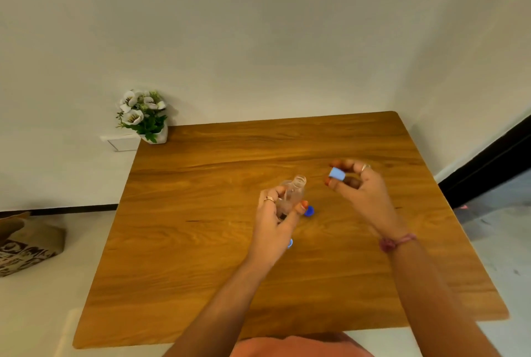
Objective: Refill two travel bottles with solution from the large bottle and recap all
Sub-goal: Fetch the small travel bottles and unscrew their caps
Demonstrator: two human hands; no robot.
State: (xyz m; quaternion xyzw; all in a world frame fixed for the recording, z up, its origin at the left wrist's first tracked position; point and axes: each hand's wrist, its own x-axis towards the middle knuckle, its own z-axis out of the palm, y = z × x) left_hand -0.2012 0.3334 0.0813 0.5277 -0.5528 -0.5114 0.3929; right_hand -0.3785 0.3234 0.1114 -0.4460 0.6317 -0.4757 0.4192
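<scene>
My left hand (pixel 277 213) grips a small clear travel bottle (pixel 293 191) near the middle of the wooden table (pixel 201 241). The bottle is tilted with its uncapped mouth pointing up and right. My right hand (pixel 362 190) pinches a light blue cap (pixel 336 174) between thumb and fingers, held in the air to the right of the bottle mouth and apart from it. A dark blue cap (pixel 309 211) lies on the table just right of my left thumb. Another blue piece (pixel 290 243) peeks out under my left wrist. I see no large bottle.
A white pot of artificial flowers (pixel 145 116) stands at the table's far left corner against the wall. A patterned bag (pixel 26 244) sits on the floor to the left. The wall runs close behind the table.
</scene>
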